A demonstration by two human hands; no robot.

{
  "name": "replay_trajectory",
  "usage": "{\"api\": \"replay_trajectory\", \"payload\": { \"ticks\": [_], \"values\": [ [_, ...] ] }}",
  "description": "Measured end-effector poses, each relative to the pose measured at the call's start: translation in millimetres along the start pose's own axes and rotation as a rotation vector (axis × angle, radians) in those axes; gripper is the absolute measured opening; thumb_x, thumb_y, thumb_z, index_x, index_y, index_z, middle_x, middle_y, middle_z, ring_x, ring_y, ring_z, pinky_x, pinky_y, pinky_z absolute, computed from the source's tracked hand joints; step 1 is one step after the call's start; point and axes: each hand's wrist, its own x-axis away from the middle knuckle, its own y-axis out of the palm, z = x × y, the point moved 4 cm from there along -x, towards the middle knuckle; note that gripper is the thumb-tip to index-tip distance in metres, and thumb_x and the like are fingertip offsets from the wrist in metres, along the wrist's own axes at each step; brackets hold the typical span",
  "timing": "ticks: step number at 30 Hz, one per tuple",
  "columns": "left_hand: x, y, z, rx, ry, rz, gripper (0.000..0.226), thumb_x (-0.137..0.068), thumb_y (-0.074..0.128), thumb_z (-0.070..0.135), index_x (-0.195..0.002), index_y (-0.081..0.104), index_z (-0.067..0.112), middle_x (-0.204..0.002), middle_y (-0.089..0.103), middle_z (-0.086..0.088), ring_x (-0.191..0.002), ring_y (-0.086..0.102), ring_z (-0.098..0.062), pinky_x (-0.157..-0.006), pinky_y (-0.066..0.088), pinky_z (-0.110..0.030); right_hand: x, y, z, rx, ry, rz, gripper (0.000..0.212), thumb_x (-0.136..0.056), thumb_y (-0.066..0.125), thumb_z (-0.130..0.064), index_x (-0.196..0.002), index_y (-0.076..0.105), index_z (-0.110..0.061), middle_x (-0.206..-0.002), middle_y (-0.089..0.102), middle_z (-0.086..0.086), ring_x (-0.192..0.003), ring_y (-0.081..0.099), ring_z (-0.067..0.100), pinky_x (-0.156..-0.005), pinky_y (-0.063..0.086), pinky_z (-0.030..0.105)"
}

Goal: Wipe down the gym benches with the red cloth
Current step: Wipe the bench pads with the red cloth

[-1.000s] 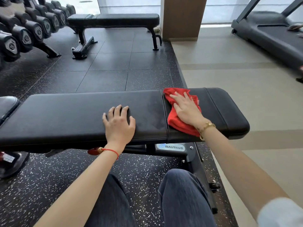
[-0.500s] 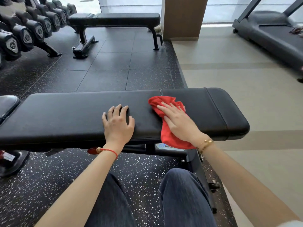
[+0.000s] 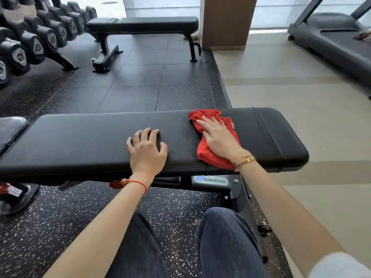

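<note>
This is a gym. A rack of black dumbbells [image 3: 38,45] lines the upper left, standing on dark rubber floor tiles [image 3: 140,87] flecked with white nearer the camera. Two padded black benches are in view: a flat bench [image 3: 144,24] farther back and a near bench [image 3: 90,141] whose frame carries a "NAUTILUS" label [image 3: 210,180]. A treadmill [image 3: 333,39] stands on the pale floor [image 3: 291,109] at the right, by large windows [image 3: 269,11].

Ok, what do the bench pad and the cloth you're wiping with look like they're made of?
The bench pad looks like black vinyl or faux leather: smooth, slightly glossy, with a stitched seam near its right end. The red cloth, pressed flat under the right hand, looks like soft microfibre or terry, matte and bunched in folds; which of the two I cannot tell.
</note>
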Motion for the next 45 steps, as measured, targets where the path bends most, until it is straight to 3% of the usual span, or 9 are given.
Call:
{"api": "replay_trajectory", "payload": {
  "ticks": [4, 11, 17, 21, 25, 29, 33, 38, 45],
  "values": [
    [-1, 0, 1, 0.007, -0.009, -0.011, 0.044, -0.092, 0.049, 0.033, -0.134, 0.053, 0.020, -0.143, 0.049, -0.005, -0.136, 0.036, -0.028, -0.116, 0.021, -0.055, 40, -14, 28, 0.033, 0.002, 0.074, 0.048, -0.098, 0.041, -0.017, -0.146, 0.039, -0.025, -0.157, 0.029, -0.002, -0.147, 0.019, 0.025, -0.122, 0.003, 0.037],
    [-3, -1, 15, 0.087, -0.065, -0.109, 0.048, -0.092, 0.048, 0.033, -0.137, 0.049, 0.019, -0.148, 0.043, -0.007, -0.143, 0.027, -0.028, -0.120, 0.011, -0.058, 6, -43, 77, 0.118, 0.319, 0.073, 0.049, -0.101, 0.032, -0.022, -0.150, 0.029, -0.021, -0.161, 0.017, 0.004, -0.148, 0.011, 0.031, -0.122, 0.000, 0.044],
    [13, 13, 90, 0.133, 0.105, -0.133, 0.050, -0.094, 0.047, 0.035, -0.141, 0.045, 0.020, -0.146, 0.043, -0.002, -0.143, 0.028, -0.023, -0.121, 0.011, -0.057, 34, -37, 63, 0.078, 0.167, 0.045, 0.050, -0.100, 0.037, -0.017, -0.149, 0.033, -0.023, -0.160, 0.021, 0.001, -0.149, 0.012, 0.030, -0.121, 0.001, 0.042],
    [16, 28, 124, 0.130, 0.170, -0.151, 0.051, -0.096, 0.044, 0.037, -0.144, 0.042, 0.022, -0.148, 0.042, 0.000, -0.143, 0.028, -0.022, -0.121, 0.011, -0.057, 78, -48, 86, 0.110, 0.162, 0.114, 0.049, -0.099, 0.039, -0.016, -0.147, 0.036, -0.025, -0.158, 0.025, -0.002, -0.148, 0.016, 0.027, -0.121, 0.002, 0.039],
    [16, 35, 130, 0.077, 0.181, -0.136, 0.051, -0.095, 0.043, 0.040, -0.143, 0.044, 0.022, -0.144, 0.044, -0.001, -0.140, 0.030, -0.025, -0.120, 0.015, -0.057, 86, -70, 127, 0.092, 0.298, 0.170, 0.048, -0.099, 0.038, -0.016, -0.147, 0.037, -0.023, -0.158, 0.026, 0.001, -0.147, 0.018, 0.028, -0.122, 0.002, 0.041],
    [17, 36, 131, 0.025, 0.183, -0.079, 0.050, -0.092, 0.044, 0.040, -0.139, 0.049, 0.021, -0.140, 0.048, -0.002, -0.135, 0.036, -0.027, -0.117, 0.021, -0.059, 39, -83, 152, 0.089, 0.441, 0.129, 0.048, -0.101, 0.033, -0.020, -0.149, 0.032, -0.019, -0.160, 0.020, 0.006, -0.148, 0.013, 0.033, -0.122, -0.001, 0.044],
    [17, 36, 131, 0.019, 0.185, -0.063, 0.053, -0.089, 0.039, 0.043, -0.136, 0.051, 0.022, -0.137, 0.050, -0.002, -0.133, 0.039, -0.027, -0.115, 0.024, -0.059, 1, -71, 126, 0.082, 0.349, 0.084, 0.048, -0.100, 0.035, -0.018, -0.148, 0.033, -0.018, -0.160, 0.021, 0.007, -0.147, 0.013, 0.034, -0.121, 0.001, 0.046],
    [16, 37, 129, 0.020, 0.187, -0.045, 0.049, -0.090, 0.045, 0.042, -0.135, 0.053, 0.023, -0.137, 0.052, -0.002, -0.133, 0.040, -0.026, -0.114, 0.025, -0.058, 48, -55, 94, 0.084, 0.115, 0.091, 0.049, -0.098, 0.040, -0.014, -0.147, 0.038, -0.023, -0.157, 0.028, -0.001, -0.148, 0.017, 0.027, -0.122, 0.001, 0.039],
    [17, 37, 129, 0.013, 0.187, -0.050, 0.049, -0.091, 0.047, 0.040, -0.136, 0.053, 0.022, -0.139, 0.052, -0.002, -0.134, 0.040, -0.026, -0.115, 0.025, -0.057, 90, -80, 152, 0.113, 0.276, 0.158, 0.049, -0.098, 0.038, -0.014, -0.146, 0.038, -0.022, -0.157, 0.028, 0.002, -0.147, 0.021, 0.025, -0.122, 0.007, 0.041]
  ]
}}
